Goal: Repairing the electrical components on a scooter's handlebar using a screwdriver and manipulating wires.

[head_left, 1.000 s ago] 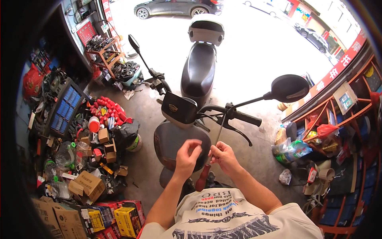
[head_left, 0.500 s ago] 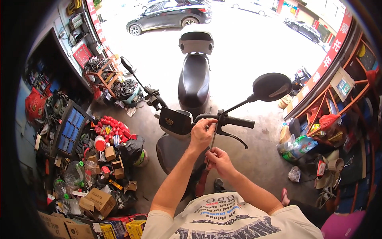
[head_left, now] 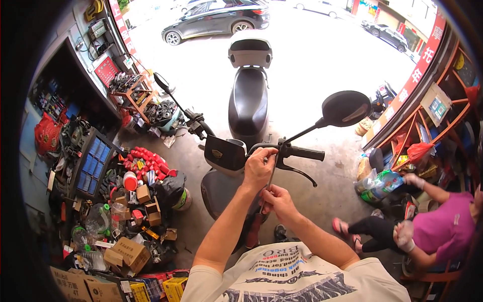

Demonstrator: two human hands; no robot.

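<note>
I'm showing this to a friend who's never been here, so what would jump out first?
Probably the black-seated scooter in the middle, with a red-handled screwdriver in the wearer's right hand before it. Next might come the pile of red containers at left and the person in a magenta top at the right edge.

Head cam, wide fisheye: looks dn & fwd from above, nr hands (head_left: 258, 171).

Bright daylight (head_left: 312, 60) pouring in across grey floor (head_left: 319, 204)! Red notice (head_left: 105, 72) up on the pale left wall (head_left: 83, 31), orange shelf (head_left: 458, 102) lining the right side!
</note>
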